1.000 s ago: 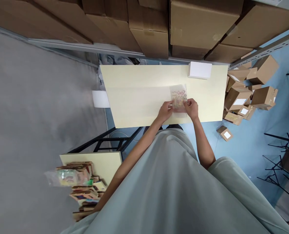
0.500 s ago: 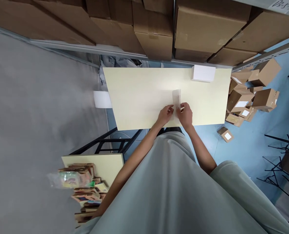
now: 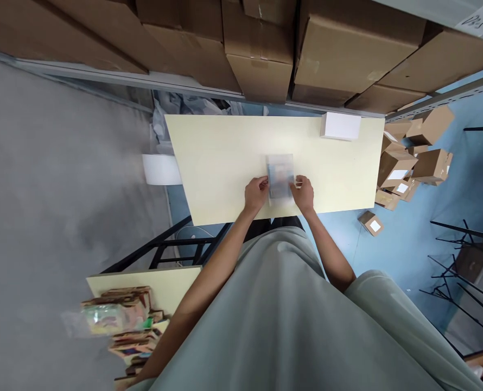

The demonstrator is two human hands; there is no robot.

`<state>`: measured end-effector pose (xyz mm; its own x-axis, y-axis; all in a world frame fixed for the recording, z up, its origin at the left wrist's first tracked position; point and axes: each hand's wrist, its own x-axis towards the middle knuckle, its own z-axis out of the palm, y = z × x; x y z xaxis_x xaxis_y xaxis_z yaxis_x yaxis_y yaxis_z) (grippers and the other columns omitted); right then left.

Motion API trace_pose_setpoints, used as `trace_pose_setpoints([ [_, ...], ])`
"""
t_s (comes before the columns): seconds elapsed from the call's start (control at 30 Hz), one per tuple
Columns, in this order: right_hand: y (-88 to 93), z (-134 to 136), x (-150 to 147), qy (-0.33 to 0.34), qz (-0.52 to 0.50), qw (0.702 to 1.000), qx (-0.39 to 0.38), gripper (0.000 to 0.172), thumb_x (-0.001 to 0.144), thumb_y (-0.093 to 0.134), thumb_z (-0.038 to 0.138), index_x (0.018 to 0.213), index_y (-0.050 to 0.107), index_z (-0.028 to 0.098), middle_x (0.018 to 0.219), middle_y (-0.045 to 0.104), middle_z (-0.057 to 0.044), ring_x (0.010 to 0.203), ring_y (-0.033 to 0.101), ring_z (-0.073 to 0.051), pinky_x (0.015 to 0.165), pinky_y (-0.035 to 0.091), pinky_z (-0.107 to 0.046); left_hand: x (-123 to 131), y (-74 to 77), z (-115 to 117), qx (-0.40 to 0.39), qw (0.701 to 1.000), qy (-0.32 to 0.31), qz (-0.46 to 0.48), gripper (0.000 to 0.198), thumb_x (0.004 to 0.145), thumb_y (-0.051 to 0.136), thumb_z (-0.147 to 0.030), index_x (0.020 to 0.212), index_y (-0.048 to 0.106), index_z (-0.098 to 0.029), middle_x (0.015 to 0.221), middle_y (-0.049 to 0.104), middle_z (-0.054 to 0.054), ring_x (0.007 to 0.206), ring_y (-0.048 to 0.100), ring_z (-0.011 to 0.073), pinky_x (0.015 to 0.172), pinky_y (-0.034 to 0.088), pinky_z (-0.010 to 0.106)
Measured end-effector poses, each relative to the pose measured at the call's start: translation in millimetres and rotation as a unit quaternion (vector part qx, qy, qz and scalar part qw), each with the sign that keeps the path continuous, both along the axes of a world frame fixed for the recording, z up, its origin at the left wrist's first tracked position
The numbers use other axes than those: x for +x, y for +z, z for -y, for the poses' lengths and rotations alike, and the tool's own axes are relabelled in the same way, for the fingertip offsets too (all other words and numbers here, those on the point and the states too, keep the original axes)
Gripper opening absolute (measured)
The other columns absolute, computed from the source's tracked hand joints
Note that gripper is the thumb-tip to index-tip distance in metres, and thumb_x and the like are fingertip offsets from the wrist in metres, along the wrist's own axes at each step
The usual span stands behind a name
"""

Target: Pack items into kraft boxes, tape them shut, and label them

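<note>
On the pale yellow table (image 3: 225, 157) lies a small clear plastic packet (image 3: 280, 176) with a printed card inside, blurred by motion. My left hand (image 3: 255, 194) pinches its left edge. Opposite it, my right hand (image 3: 304, 193) pinches the packet's right edge. Both hands sit near the table's front edge. My grey-green shirt fills the lower part of the view.
A white box (image 3: 340, 125) stands at the table's back right. Large cardboard boxes (image 3: 261, 49) fill the shelf behind. Small cartons (image 3: 412, 157) lie on the blue floor at the right. A second table (image 3: 172, 282) at lower left carries stacked packets (image 3: 123, 320). A white roll (image 3: 160, 169) sits left of the table.
The packet was turned over between my hands, edge-on half a second ago, and now lies flatter and further left. Both hands shifted left with it.
</note>
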<state>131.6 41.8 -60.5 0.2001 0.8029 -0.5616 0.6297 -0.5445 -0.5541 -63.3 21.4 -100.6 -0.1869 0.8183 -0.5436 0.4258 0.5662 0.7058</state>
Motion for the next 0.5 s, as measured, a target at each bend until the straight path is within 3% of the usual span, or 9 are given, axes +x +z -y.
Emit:
trace_pose_setpoints([
  [0.1, -8.2, -10.0, 1.7, -0.032, -0.024, 0.998, -0.039, 0.024, 0.093, 0.075, 0.036, 0.11, 0.066, 0.023, 0.108, 0.076, -0.006, 0.093, 0.073, -0.02, 0.093, 0.06, -0.036, 0.1, -3.0, 0.4, -0.003, 1.0, 0.027, 0.007, 0.028, 0.094, 0.07, -0.02, 0.118, 0.084, -0.022, 0.113, 0.086, 0.007, 0.1, 0.081, 0.0235, 0.107, 0.065, 0.043],
  [0.2, -8.3, -15.7, -4.9, -0.025, -0.04, 0.998, -0.049, 0.024, 0.089, 0.075, 0.042, 0.092, 0.059, 0.025, 0.088, 0.068, 0.001, 0.081, 0.065, -0.018, 0.08, 0.054, -0.031, 0.5, -1.4, -0.2, -0.014, 0.999, 0.043, 0.017, 0.026, 0.094, 0.071, -0.02, 0.117, 0.084, -0.023, 0.111, 0.088, 0.005, 0.1, 0.082, 0.0236, 0.106, 0.066, 0.043],
  [0.37, 11.1, -12.1, -13.9, 0.0, -0.048, 0.999, -0.012, 0.03, 0.091, 0.071, 0.047, 0.087, 0.048, 0.029, 0.08, 0.061, 0.005, 0.073, 0.058, -0.017, 0.072, 0.046, -0.03, 4.6, 10.1, -2.8, -0.033, 0.999, 0.014, 0.017, 0.028, 0.095, 0.073, -0.02, 0.121, 0.084, -0.022, 0.118, 0.087, 0.007, 0.104, 0.082, 0.0263, 0.11, 0.063, 0.045],
  [0.5, 31.6, -10.5, -2.5, -0.01, -0.027, 0.999, 0.029, 0.028, 0.091, 0.067, 0.047, 0.087, 0.047, 0.029, 0.079, 0.059, 0.005, 0.073, 0.056, -0.018, 0.072, 0.046, -0.03, 17.7, 24.4, -3.3, -0.018, 0.999, -0.002, 0.029, 0.027, 0.096, 0.074, -0.024, 0.122, 0.084, -0.024, 0.117, 0.087, 0.006, 0.104, 0.083, 0.0273, 0.109, 0.063, 0.045],
])
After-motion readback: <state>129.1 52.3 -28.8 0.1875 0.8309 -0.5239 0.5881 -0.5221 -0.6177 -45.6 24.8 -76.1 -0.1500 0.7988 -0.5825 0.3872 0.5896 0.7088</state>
